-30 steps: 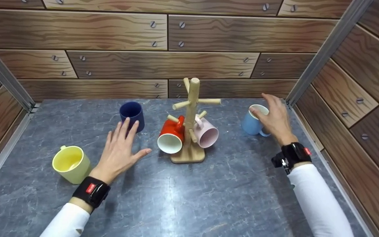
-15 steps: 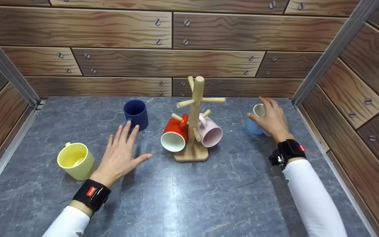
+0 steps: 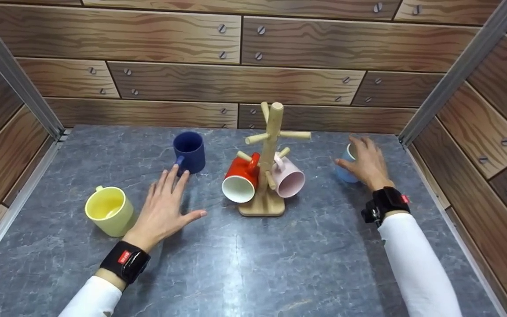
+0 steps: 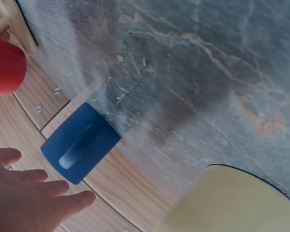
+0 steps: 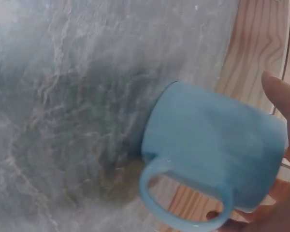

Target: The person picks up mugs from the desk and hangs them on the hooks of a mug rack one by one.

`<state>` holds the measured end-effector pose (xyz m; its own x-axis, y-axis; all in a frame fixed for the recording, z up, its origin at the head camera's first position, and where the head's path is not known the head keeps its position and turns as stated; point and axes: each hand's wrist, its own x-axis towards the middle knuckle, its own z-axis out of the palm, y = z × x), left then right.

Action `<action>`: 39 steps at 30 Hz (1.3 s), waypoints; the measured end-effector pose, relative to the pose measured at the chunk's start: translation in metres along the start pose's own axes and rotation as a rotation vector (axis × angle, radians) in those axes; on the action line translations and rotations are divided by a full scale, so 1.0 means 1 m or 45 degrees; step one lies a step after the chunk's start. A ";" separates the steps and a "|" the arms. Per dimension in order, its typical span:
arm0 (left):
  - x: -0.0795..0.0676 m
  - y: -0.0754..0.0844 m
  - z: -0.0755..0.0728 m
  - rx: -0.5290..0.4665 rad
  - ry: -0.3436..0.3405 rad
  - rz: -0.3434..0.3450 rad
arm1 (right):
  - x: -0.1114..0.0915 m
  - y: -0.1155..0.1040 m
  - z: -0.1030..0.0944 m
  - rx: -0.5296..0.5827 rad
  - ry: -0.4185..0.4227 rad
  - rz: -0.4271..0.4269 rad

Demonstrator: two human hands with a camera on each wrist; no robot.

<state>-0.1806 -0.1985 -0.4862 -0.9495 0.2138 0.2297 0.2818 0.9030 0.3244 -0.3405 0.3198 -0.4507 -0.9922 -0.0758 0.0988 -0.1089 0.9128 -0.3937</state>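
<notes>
My right hand (image 3: pixel 368 165) is at a light blue mug (image 5: pixel 208 140) that stands upright on the table, and covers part of it in the head view. The right wrist view shows the thumb apart from the mug's wall near the rim, with the fingers on the other side, partly hidden. My left hand (image 3: pixel 161 211) hovers palm down with spread fingers, just in front of a dark blue mug (image 3: pixel 189 152). That mug's handle points toward the fingertips, and a gap separates them in the left wrist view. A yellow mug (image 3: pixel 115 218) stands left of this hand.
In the middle stands a wooden mug tree (image 3: pixel 274 132). A red mug (image 3: pixel 242 174) and a pink mug (image 3: pixel 289 180) hang from its lower pegs; the upper pegs are bare. Wood-patterned panels (image 3: pixel 170 81) wall the grey table (image 3: pixel 236 273) at the back and sides.
The right hand has come down and left over the light blue mug, covering more of it. The left hand stays nearly still. The whole head view has shifted slightly.
</notes>
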 end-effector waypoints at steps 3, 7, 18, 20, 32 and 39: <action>-0.001 0.000 0.000 -0.008 0.003 -0.005 | 0.000 0.001 0.001 -0.037 0.004 -0.024; -0.003 0.000 0.002 -0.021 -0.007 -0.010 | 0.000 0.001 0.001 -0.039 0.014 -0.035; -0.002 0.006 0.006 -0.040 -0.003 0.016 | -0.014 0.006 -0.008 -0.024 0.114 -0.120; -0.001 0.008 0.007 -0.047 -0.004 0.025 | -0.019 0.002 -0.013 -0.013 0.122 -0.140; 0.007 0.025 0.005 -0.176 0.013 0.055 | -0.059 -0.036 -0.038 0.064 0.090 -0.273; 0.010 0.035 0.005 -0.201 0.037 0.104 | -0.086 -0.051 -0.036 0.119 0.115 -0.424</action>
<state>-0.1811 -0.1634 -0.4768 -0.9188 0.2712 0.2867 0.3782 0.8127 0.4432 -0.2478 0.2946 -0.4061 -0.8926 -0.3231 0.3145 -0.4345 0.8029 -0.4082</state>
